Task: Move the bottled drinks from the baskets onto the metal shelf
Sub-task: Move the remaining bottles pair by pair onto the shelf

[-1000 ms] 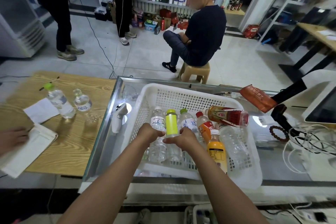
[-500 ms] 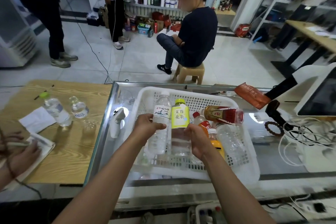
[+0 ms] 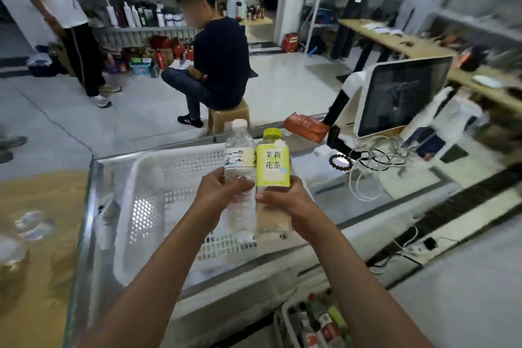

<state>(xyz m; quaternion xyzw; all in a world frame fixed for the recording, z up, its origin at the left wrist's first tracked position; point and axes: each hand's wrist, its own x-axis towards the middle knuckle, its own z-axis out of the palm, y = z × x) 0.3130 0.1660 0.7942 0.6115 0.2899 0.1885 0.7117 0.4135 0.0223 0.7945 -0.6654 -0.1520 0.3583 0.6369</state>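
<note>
At far left lies the wooden table, with blurred clear bottles standing on it. Beside it runs the glass counter, which bears the white plastic basket; the basket's perforated wall faces you, and what it holds cannot be told behind your arms.

Your left hand is raised above the basket, its fingers and thumb curled round the middle of the water bottle, which stands upright with a white cap and a pale label. Touching it on the right is the tea bottle, also upright, with a yellow-green cap and a yellow-green label printed in dark characters. Your right hand grips the tea bottle below its label, thumb across the front and fingers wrapped behind. Both bottles are held side by side in the air, clear of the basket floor.

Beyond them a seated person on a stool faces away. To the right on the counter sit an orange packet, a bead bracelet, a tangle of cables and a monitor. At lower right, below the counter, a second basket holds more bottled drinks, blurred.
</note>
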